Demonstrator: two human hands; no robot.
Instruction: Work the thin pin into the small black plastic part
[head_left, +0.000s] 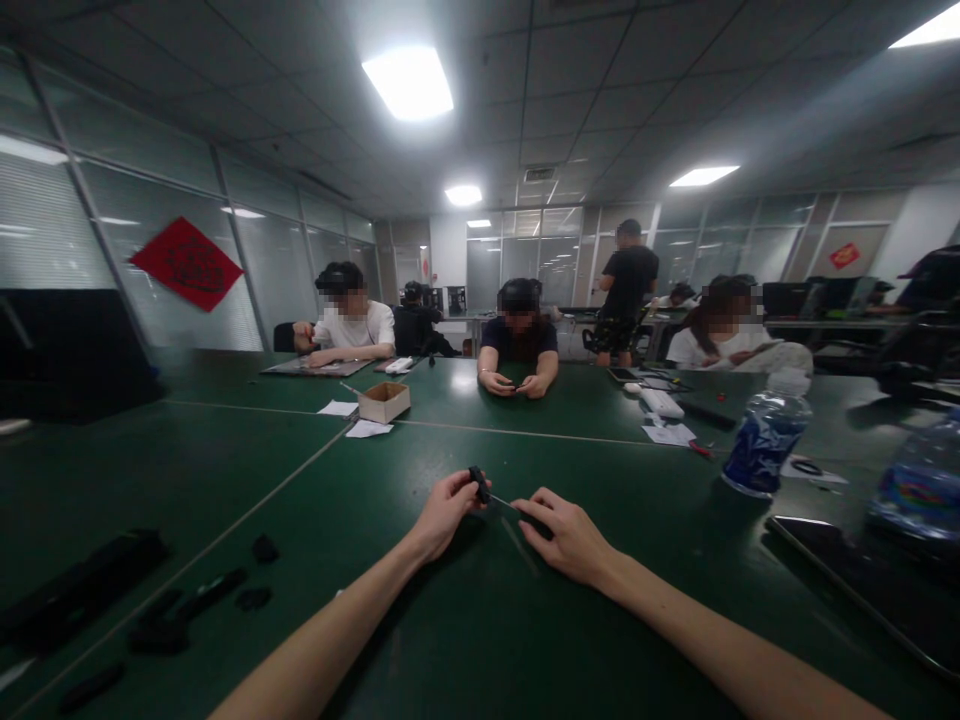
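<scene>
Above the green table (420, 450), my left hand (441, 515) pinches a small black block-like part (479, 485) between thumb and fingers. My right hand (568, 535) is closed around a screwdriver (504, 502), its thin metal shaft pointing left. The handle looks dark and is mostly hidden by my fingers. The shaft's tip meets the lower right side of the black part, though I cannot make out whether it sits in a screw. Several loose black pieces (199, 600) lie on the table to the left of my left forearm.
A long black object (90, 590) lies far left. A small open cardboard box (385, 404) stands ahead. On the right are a blue-labelled bottle (763, 440), another bottle (919, 485) and a dark flat device (855, 580). Across the table sits a co-worker (517, 340), others beside.
</scene>
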